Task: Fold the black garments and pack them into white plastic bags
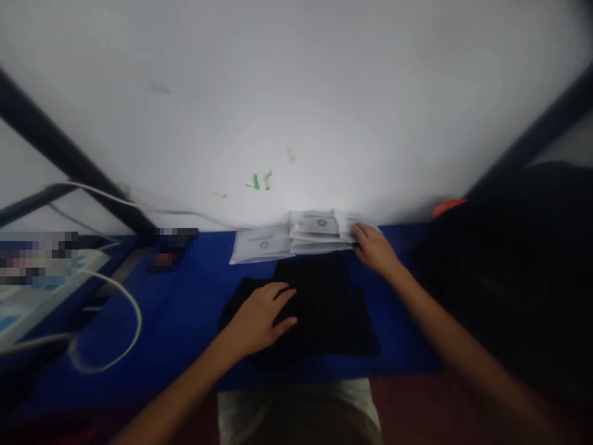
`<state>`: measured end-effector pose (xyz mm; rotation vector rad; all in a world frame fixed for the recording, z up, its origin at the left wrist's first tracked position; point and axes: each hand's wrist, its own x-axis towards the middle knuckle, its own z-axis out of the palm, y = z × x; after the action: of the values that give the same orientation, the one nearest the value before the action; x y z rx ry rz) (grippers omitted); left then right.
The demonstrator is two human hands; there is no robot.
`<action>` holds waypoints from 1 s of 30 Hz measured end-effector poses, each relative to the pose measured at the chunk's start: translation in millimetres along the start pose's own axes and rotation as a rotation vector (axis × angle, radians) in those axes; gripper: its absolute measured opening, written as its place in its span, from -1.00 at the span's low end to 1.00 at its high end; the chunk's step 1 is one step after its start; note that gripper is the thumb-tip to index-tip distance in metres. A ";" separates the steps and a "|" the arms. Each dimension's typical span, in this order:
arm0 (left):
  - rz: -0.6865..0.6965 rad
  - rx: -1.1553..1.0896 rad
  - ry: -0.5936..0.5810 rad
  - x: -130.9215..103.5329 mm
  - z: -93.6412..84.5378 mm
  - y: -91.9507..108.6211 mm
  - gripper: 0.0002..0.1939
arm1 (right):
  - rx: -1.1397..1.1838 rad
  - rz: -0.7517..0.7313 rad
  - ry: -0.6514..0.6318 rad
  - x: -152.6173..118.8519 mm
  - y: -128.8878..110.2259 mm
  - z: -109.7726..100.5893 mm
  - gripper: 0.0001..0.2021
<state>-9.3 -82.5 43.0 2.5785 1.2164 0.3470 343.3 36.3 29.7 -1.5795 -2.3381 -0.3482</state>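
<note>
Black cloth (319,315) lay near the desk's (176,321) front edge, the left hand (259,318) on it with fingers apart, perhaps to steady it, while the right hand (376,250) touched plastic bags (309,225) along the back edge, whether clamped I couldn't tell, the bags seemingly set there to leave working room.

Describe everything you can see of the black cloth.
The black cloth appears to be plain, matte fabric. It lies on the blue table, its outline uneven and wider toward the person, just nearer than the white packets. The left hand appears to rest on its left part. Darkness hides any seams.
</note>
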 end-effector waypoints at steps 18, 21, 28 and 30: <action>0.023 -0.145 -0.039 27.8 11.1 -20.1 -0.41 | 0.019 -0.117 0.256 11.6 -2.2 -27.5 -0.59; -0.172 -0.385 0.266 45.0 -20.2 -53.0 -0.63 | 0.172 -0.525 0.357 5.8 -40.8 -47.6 -0.57; -0.231 -0.543 0.416 67.6 -44.3 -73.6 -0.65 | 0.267 -1.134 0.360 -3.5 -133.3 -48.8 -0.73; -0.148 -0.555 0.325 70.8 -38.7 -59.7 -0.68 | 0.281 -1.225 0.356 -3.8 -152.9 -42.3 -0.76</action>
<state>-20.7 14.5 66.0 1.9944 1.1893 0.9493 207.1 -38.3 62.3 0.1807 -2.5794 -0.4490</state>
